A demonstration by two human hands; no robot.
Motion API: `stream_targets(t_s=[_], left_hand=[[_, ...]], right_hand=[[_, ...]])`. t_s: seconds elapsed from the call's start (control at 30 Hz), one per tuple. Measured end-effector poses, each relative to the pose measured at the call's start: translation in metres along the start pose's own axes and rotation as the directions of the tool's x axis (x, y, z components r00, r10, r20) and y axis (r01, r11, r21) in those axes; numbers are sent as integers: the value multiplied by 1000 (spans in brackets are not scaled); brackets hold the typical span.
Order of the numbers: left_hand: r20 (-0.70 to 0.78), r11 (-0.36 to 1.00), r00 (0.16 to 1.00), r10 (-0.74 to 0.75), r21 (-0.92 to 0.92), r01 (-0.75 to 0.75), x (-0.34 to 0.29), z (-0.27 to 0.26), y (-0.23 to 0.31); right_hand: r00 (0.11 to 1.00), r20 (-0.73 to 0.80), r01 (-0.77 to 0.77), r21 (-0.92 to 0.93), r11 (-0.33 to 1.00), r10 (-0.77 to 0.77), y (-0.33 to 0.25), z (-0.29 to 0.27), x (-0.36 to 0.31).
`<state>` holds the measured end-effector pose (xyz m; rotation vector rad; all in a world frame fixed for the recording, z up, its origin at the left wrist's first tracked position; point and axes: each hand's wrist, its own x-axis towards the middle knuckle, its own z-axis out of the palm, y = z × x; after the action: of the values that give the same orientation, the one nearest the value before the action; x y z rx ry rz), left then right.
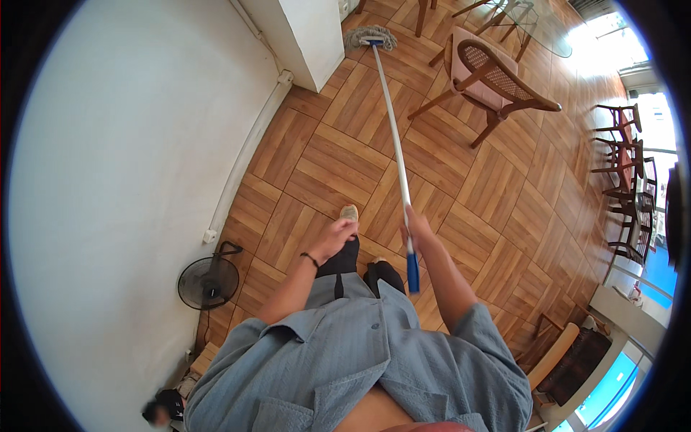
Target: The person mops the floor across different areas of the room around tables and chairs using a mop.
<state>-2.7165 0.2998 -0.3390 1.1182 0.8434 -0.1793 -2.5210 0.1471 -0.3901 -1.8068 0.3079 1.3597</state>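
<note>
My right hand (418,229) is wrapped round the white pole of a mop (393,122), just above its blue end grip (412,273). From there the pole runs forward and slightly left. Its grey string head (371,37) lies on the wooden floor by the corner of a white wall column. My left hand (337,238), with a dark band at the wrist, is off the pole, over my left leg and shoe. Its fingers look loosely curled, slightly blurred, and nothing shows in them.
A wooden chair (489,75) with a pink seat stands right of the mop head, near a glass table (540,29). A black fan (209,282) is by the left wall (137,144). Several dark chairs (625,169) line the right side. A person (164,410) is partly visible at lower left.
</note>
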Motion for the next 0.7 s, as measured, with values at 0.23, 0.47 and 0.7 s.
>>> stream_targets(t_s=[0.23,0.47,0.7], left_hand=[[-64,990,988,-138,-42,135,38,46,87],[-377,942,917,-127,243,231,4,41,39],[-489,896,870,-64,355,265,-128,76,-31]], right_hand=[[992,92,-116,386,915,87,-135,109,41],[959,32,266,-448,853,-282,-100,146,61],[988,108,154,-700,698,-109,-58,162,93]])
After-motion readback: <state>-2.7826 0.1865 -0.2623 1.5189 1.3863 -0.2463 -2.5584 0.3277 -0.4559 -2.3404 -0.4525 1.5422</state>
